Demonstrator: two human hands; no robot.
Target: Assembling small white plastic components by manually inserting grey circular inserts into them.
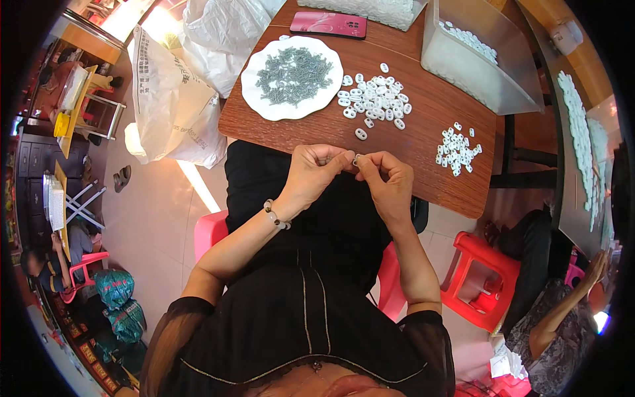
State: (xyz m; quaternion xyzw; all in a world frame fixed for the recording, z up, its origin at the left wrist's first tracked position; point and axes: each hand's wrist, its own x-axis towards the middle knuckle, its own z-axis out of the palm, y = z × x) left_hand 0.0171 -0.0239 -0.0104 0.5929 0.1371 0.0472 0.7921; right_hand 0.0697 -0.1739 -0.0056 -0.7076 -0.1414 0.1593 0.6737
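So we've got a round-ish white plate (251,99) with a wavy rim up here on the brown worktop (410,162), and it's loaded with a heap of little grey parts (294,74). Just right of it, loose on the wood, there's a pile of white two-hole ovals (376,99), plus a smaller white pile (456,151) further right. Behind those sits a see-through bin (473,87) with more white bits (471,42) inside, and another tub (397,14) full of white stuff is cut off at the top edge. Our left hand (312,175) and right hand (390,188) meet near the worktop's front edge, above our lap, fingers of both pinching one small piece (357,159); it's too tiny to make out details. A pink phone (329,25) lies behind the plate, and a big whitish sack (173,106) stands left of the worktop.
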